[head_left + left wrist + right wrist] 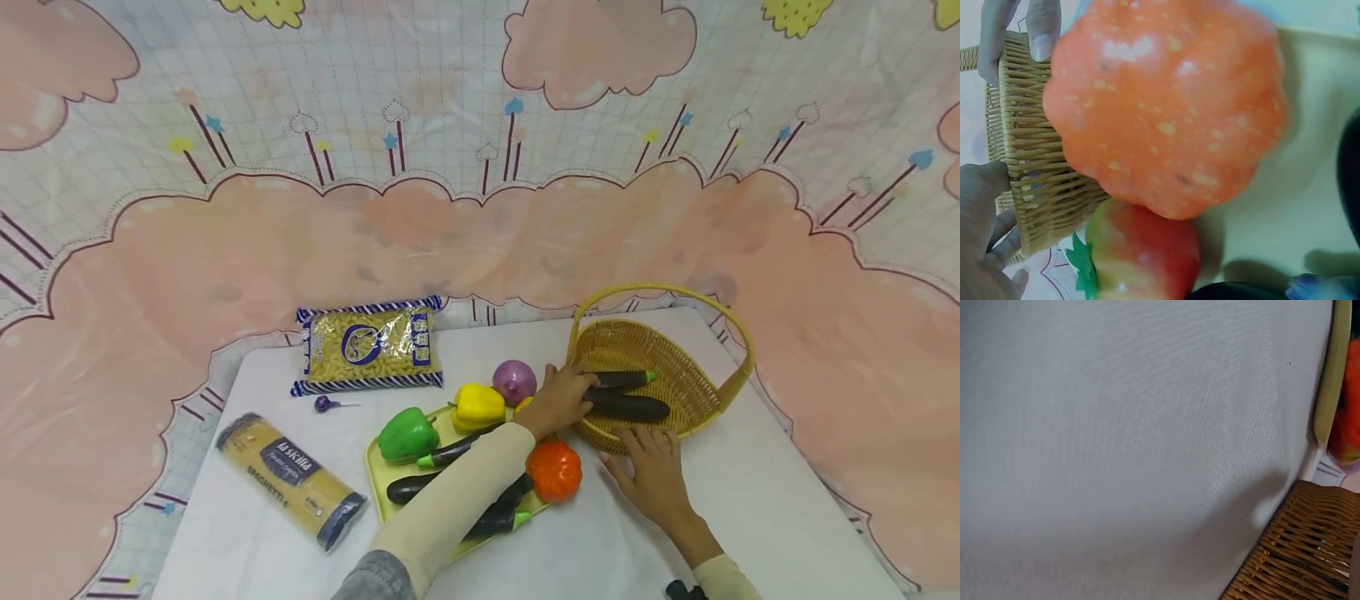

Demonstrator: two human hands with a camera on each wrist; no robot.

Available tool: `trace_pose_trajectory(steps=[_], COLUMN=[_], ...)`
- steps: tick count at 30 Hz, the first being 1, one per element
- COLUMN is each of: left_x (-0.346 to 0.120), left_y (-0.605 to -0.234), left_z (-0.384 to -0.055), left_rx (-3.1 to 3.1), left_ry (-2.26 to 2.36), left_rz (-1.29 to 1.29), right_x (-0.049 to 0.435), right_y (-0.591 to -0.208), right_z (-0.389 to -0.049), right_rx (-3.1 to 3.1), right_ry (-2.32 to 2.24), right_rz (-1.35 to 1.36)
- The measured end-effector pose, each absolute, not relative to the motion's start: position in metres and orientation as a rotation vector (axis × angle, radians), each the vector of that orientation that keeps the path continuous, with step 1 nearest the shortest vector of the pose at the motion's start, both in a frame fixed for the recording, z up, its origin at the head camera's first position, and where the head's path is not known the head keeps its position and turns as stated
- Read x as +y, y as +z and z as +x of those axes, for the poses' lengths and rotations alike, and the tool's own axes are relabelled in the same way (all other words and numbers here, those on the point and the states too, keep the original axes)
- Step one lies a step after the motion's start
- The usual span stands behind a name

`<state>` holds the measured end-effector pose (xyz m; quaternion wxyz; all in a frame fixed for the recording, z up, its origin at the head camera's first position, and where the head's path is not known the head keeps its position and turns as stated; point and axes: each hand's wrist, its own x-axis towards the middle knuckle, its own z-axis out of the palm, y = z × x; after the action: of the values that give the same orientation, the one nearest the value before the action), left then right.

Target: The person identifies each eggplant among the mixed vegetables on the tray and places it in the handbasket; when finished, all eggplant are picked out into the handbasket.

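My left hand (558,400) reaches over the left rim of the wicker basket (697,379), its fingers around the left end of an eggplant (630,407); the fingertips are hidden behind the basket wall in the left wrist view. A second eggplant (622,379) with a green cap lies just behind it in the basket. My right hand (656,475) holds the basket's front rim, thumb outside and fingers over the edge. An orange pumpkin (1166,112) and a red-yellow fruit (1144,250) with green leaves lie close to the left wrist.
Under my left forearm, a yellow tray (375,475) bears a green bell pepper (407,435), a yellow bell pepper (480,407) and several eggplants. Behind it sit a purple onion (514,382), a pasta bag (369,346) and a small purple ball on a stick (324,404). A spaghetti pack (292,479) lies left.
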<state>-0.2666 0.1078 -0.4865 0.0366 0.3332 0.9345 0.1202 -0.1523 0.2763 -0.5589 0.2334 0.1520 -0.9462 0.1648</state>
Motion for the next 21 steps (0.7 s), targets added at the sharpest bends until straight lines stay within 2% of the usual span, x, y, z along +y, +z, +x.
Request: trace_pose_trajectory(steps=[14,21], left_x=[0.095,0.067], left_y=[-0.487,-0.484], left_z=[-0.256,-0.239], left_rx=[2.898,2.914], left_ry=[0.506,0.547], left_rz=[1.082,1.069], right_x=[0.277,0.276], right_y=[-0.557,-0.556], right_z=[-0.150,-0.152], right_rx=[-2.614,-2.609], right_ry=[0.434,0.423], right_rz=[0.402,0.403])
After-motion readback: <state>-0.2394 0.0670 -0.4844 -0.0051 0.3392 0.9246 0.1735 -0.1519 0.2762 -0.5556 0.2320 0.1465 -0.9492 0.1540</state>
